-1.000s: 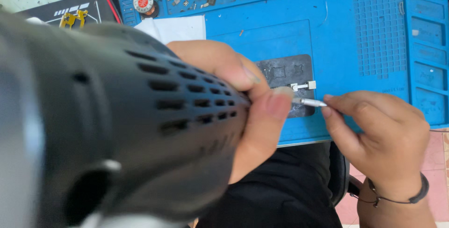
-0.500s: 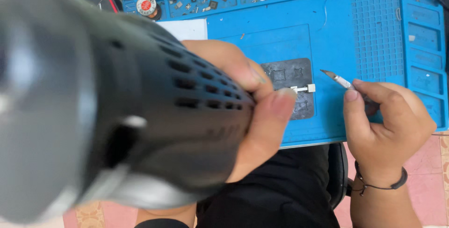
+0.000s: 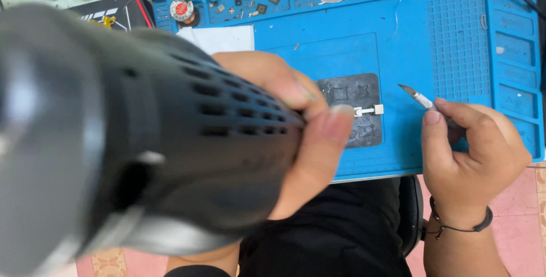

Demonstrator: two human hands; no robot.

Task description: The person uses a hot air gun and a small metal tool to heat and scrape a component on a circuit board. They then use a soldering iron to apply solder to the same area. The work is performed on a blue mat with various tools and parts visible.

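Head view: left hand is clamped round a black heat gun, nozzel end hidden behind the fingers, aimed at the dark plate on the blue mat. A small metal piece lies on the plate. Right hand, right of the plate, pinches a craft knife, tip clear of it. Looks mid-heating; piece not lifted yet.
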